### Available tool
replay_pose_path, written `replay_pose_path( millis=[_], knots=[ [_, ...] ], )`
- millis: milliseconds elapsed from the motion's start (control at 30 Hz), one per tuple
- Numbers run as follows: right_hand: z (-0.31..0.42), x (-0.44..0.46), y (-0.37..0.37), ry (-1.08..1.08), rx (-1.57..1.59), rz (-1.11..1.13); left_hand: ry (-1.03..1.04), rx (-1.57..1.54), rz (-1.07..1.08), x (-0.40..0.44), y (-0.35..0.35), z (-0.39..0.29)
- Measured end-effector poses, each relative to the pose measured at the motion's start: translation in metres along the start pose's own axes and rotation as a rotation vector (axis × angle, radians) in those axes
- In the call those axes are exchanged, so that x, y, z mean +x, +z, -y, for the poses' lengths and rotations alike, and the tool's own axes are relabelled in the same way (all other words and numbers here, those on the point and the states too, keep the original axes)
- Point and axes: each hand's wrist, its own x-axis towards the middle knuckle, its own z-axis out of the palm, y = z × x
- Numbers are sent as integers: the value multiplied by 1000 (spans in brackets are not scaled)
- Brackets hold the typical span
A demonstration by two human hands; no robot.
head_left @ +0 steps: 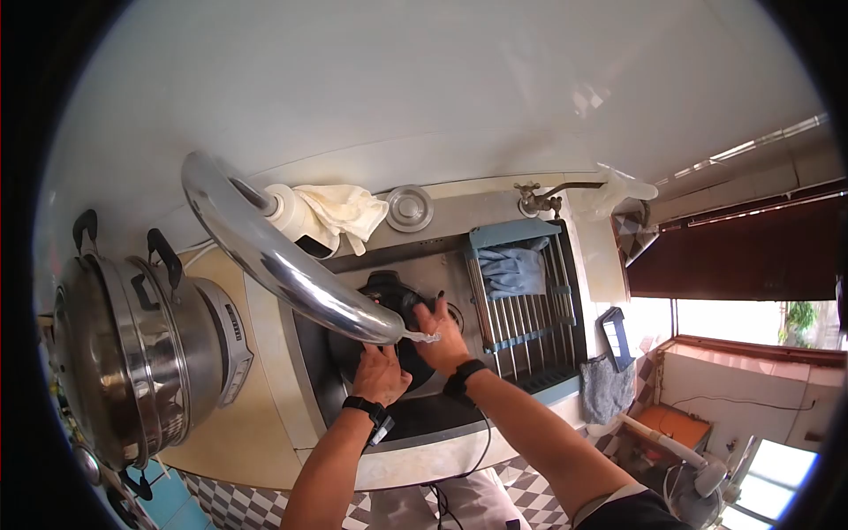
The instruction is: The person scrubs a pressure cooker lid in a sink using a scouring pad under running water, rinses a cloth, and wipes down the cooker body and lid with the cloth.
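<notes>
A black pot [346, 355] with a dark lug or handle at its far side sits in the steel sink; the faucet partly covers it. My left hand [382, 374] is closed on its near side, with the fingertips partly behind the spout. Over its right part my right hand [443, 339] is bent, fingers closed on the dark edge. Whether a cloth or sponge is under those fingers I cannot tell. From the thick chrome faucet [283, 265] a thin stream of water [424, 336] runs onto my right hand. Both wrists wear black bands.
A metal dish rack [521, 331] with a blue-grey cloth [512, 269] spans the sink's right side. Behind the sink are a cream cloth [340, 210], a round metal drain cover [410, 208] and a small tap [537, 201]. A large steel steamer [132, 353] stands at the left.
</notes>
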Motion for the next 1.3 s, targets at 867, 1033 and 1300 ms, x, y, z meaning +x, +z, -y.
replay_pose_path(
  millis=[867,1033,1300],
  knots=[
    [-17,-38,-43,74,-117,114,215,84,118,7,-25,-7],
    [3,-18,-49,-64,17,-102,253,258,-100,7,-20,17],
    [-7,-23,-35,-80,-59,117,223,324,-130,3,-7,15]
  ],
)
